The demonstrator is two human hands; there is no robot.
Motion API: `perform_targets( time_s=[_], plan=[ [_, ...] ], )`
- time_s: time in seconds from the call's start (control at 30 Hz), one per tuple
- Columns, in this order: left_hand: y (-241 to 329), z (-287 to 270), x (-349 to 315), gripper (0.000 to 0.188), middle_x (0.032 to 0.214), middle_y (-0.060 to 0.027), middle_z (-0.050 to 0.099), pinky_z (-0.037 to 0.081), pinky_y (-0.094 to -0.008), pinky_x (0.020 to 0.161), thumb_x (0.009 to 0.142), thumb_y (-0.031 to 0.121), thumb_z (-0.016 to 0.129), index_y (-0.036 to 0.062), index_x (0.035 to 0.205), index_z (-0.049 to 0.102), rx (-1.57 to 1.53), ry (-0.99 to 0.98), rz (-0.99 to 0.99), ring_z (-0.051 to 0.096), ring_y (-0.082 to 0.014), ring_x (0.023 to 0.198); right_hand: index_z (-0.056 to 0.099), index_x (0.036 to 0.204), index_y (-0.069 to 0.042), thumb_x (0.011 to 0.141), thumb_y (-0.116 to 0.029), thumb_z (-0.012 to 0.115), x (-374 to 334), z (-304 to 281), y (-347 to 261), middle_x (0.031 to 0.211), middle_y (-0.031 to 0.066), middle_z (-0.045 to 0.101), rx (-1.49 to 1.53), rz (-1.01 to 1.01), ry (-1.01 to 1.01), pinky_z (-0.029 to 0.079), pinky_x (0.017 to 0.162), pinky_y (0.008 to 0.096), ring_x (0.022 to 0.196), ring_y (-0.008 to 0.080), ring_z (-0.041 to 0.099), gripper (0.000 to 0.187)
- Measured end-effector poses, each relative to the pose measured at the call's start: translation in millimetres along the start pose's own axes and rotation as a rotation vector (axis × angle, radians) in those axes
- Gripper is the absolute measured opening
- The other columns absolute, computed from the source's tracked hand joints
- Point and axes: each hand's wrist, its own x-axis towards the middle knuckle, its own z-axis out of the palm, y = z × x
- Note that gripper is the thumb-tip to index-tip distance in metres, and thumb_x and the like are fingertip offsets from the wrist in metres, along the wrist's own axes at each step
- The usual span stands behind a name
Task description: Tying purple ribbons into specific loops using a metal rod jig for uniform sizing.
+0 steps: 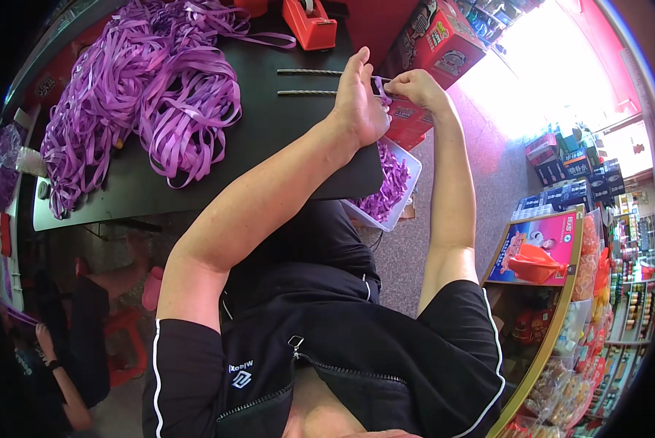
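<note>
Two thin twisted metal rods (307, 93) lie side by side at the right part of the dark table (276, 146), pointing to its right edge. My left hand (360, 106) rests across them, its longer fingers stretched away from me and holding nothing that I can see; part of the palm side is hidden. A short piece of purple ribbon (380, 87) is at the right ends of the rods, just beyond that hand. My right hand (418, 89) pinches this ribbon between thumb and fingers. Below my hands, a whitish plastic bin (415, 169) holds many purple ribbon pieces (387, 182).
A large tangled heap of purple ribbon (123, 87) covers the table's left side. A red tape dispenser (311, 25) sits at the far edge. Red boxes (444, 40) stand beyond the table; a display counter (532, 292) is at right. At lower left a co-worker's hand (45, 343) shows.
</note>
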Motion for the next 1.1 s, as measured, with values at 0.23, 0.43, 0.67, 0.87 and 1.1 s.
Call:
perform_targets(
  time_s=[0.23,0.43,0.67,0.87,1.1],
  plan=[
    [0.5,-2.0,0.1,0.100,0.149,-0.0279,-0.012,-0.013,-0.0487,0.109,0.077,0.068,0.049,0.0245,0.148,-0.005,0.006,-0.014,0.017,-0.013,-0.0377,0.140,0.072,0.086,-0.004,0.077,-0.023,0.066,0.4,11.8,21.9,0.059,0.0023,0.056,0.205,-0.035,-0.037,0.042,0.056,0.0287,0.055,0.0104,0.047,0.022],
    [3.4,-1.8,-2.7,0.100,0.149,-0.0273,-0.010,-0.013,-0.0489,0.109,0.077,0.067,0.051,0.0251,0.148,-0.005,-0.020,0.009,0.010,-0.015,-0.0364,0.139,0.073,0.088,-0.007,0.080,-0.035,0.062,-29.7,2.5,-19.9,0.062,0.0077,0.062,0.037,-0.040,0.184,0.047,0.060,0.0317,0.058,0.0157,0.058,0.030],
    [-1.7,-4.8,4.3,0.100,0.150,-0.0271,-0.003,-0.013,-0.0495,0.109,0.077,0.067,0.050,0.0249,0.148,-0.006,0.013,-0.012,0.023,0.000,-0.0383,0.140,0.071,0.088,0.002,0.079,-0.028,0.067,-17.6,21.4,-7.2,0.074,0.0075,0.066,0.386,0.055,-0.052,0.043,0.066,0.0280,0.068,0.0122,0.055,0.031],
    [10.6,4.8,-3.9,0.091,0.143,-0.0247,0.028,0.005,-0.0505,0.111,0.082,0.055,0.053,0.0194,0.149,0.002,0.327,-0.055,-0.216,0.031,-0.0353,0.129,0.069,0.092,0.003,0.083,-0.028,0.064,-23.5,23.6,-15.9,0.081,0.0074,0.066,0.537,0.233,-0.088,0.044,0.072,0.0307,0.072,0.0150,0.057,0.033],
    [53.8,31.8,-33.1,0.040,0.115,-0.0093,0.058,0.039,-0.0336,0.092,0.086,0.027,0.059,0.0062,0.120,0.053,1.019,0.103,0.311,0.053,-0.0228,0.107,0.072,0.089,-0.003,0.085,-0.038,0.059,-24.8,-6.1,-1.7,0.078,0.0089,0.069,0.385,0.007,0.305,0.047,0.065,0.0285,0.069,0.0137,0.061,0.038]
  ],
)
